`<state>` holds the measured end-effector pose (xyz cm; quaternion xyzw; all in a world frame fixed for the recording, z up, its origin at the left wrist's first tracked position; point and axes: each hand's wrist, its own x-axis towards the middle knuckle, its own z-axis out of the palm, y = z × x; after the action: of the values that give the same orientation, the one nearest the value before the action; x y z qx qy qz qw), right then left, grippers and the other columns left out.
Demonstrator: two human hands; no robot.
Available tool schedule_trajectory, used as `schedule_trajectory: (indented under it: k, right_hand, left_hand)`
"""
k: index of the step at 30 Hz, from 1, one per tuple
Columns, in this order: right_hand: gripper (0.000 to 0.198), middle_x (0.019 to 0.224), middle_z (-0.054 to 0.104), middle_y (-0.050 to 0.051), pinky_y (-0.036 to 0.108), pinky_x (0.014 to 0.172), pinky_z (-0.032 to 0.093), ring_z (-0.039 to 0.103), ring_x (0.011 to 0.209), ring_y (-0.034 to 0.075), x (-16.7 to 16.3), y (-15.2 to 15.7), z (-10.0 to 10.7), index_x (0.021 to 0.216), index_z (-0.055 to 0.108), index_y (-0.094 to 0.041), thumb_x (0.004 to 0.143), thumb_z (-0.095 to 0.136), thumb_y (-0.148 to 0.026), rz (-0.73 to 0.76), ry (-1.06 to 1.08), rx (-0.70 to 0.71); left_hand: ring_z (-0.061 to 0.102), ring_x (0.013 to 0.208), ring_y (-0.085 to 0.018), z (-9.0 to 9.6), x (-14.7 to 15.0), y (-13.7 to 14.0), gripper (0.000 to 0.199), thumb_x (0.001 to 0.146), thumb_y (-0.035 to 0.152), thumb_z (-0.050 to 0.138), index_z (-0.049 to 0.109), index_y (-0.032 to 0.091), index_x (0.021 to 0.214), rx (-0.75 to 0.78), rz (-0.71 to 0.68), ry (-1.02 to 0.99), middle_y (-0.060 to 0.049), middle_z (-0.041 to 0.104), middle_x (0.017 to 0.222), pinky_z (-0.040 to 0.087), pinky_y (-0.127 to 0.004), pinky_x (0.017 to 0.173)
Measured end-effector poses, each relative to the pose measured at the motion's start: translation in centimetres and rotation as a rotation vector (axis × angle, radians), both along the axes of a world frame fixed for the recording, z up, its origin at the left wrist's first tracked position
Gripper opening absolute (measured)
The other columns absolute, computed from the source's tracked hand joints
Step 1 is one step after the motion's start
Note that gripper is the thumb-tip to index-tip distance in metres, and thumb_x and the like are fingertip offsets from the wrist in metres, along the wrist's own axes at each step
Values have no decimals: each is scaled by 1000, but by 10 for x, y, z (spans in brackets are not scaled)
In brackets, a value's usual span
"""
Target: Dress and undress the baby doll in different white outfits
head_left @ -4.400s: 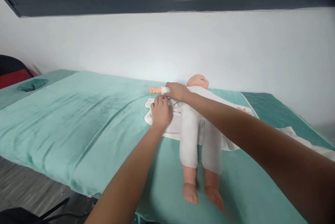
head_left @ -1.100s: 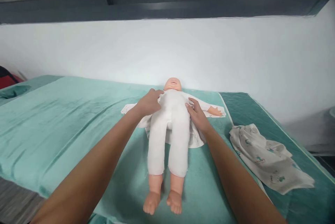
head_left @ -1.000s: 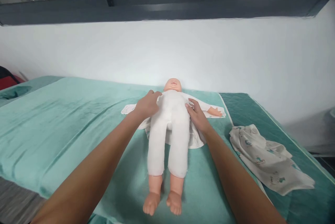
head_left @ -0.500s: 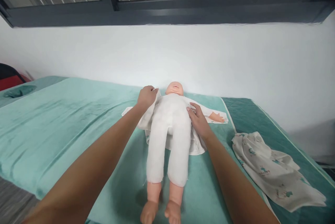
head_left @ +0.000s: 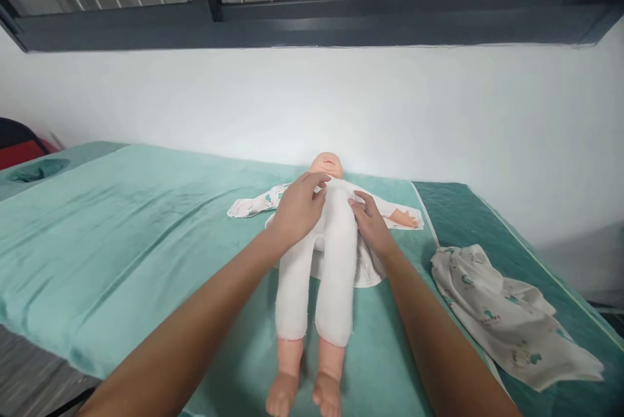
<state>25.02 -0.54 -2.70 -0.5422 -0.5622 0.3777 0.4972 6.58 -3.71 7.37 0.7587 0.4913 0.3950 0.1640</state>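
A baby doll (head_left: 336, 222) lies on its back, head toward the wall, with a white cloth body and bare plastic feet. Its arms are in the spread sleeves of a printed white baby shirt (head_left: 260, 202), and part of the shirt lies under the body. My left hand (head_left: 299, 206) is over the doll's chest just below the chin, fingers bent and closed on the shirt's front flap, which it mostly hides. At the doll's other side rests my right hand (head_left: 373, 225), its thumb and index finger slightly apart against the body.
Crumpled printed white baby clothing (head_left: 511, 319) lies to the right on the darker green part of the bed cover (head_left: 121, 228). Behind the bed rises a white wall (head_left: 439, 112) under a barred window (head_left: 312, 14). A red and black object (head_left: 19, 144) stands at the far left.
My left hand has moved right and inward from beside the doll's shoulder to its chest, carrying the shirt flap across. The left sleeve now shows more fully. My right hand has stayed in place.
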Motion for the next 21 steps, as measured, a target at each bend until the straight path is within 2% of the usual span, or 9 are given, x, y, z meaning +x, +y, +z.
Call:
schedule_trajectory:
  k: [3,6,8,10,13,17,19,21]
  right_hand:
    - [64,126,61,11,42,101,43,59,113,25,-1,-1,1,132,46,-23,84,51,-64,-5,-5,6]
    - [62,129,60,12,40,101,43,57,116,25,-1,-4,4,132,47,-22,85,49,-63,-7,-32,19]
    - [60,129,61,12,40,99,43,58,114,25,-1,-6,6,132,48,-21,87,48,-61,-15,-68,24]
    - [58,123,64,13,43,97,43,60,109,27,-1,-8,8,131,50,-22,88,45,-61,-61,-163,25]
    - [51,107,69,11,46,92,43,62,100,29,0,-11,11,123,57,-22,91,42,-59,-208,-353,78]
    - [43,100,68,10,41,86,44,59,93,25,-1,-12,10,110,63,-20,92,41,-53,-318,-380,248]
    - [39,103,66,11,40,86,45,58,92,24,-2,-11,9,107,63,-19,92,42,-50,-298,-344,299]
    - [36,104,66,11,39,86,45,58,93,23,-3,-10,7,105,64,-20,92,43,-47,-265,-301,314]
  left_hand:
    - [60,105,-17,-18,-15,-24,33,93,13,38,59,21,117,258,-40,45,-7,62,117,51,-34,90]
    - [54,118,-19,-40,-35,-41,35,92,12,40,55,21,122,367,44,50,-8,59,122,46,-38,101]
    - [51,123,-21,-55,-48,-48,39,89,12,44,52,21,126,311,178,41,-10,55,128,43,-42,106]
    - [48,127,-24,-69,-60,-50,46,85,13,46,49,20,130,184,275,23,-11,52,132,41,-44,108]
    - [48,128,-25,-81,-69,-48,44,84,17,47,52,20,128,-13,290,-12,-10,54,132,39,-44,109]
    - [60,105,-23,-79,-69,-45,25,88,29,45,64,20,101,-198,255,-69,-5,67,107,47,-39,95]
    - [62,94,-22,-73,-66,-47,23,89,31,44,64,20,94,-194,300,-93,-4,69,98,48,-36,86]
    - [62,90,-21,-65,-60,-53,21,88,27,44,63,20,93,-120,323,-84,-4,69,95,47,-33,81]
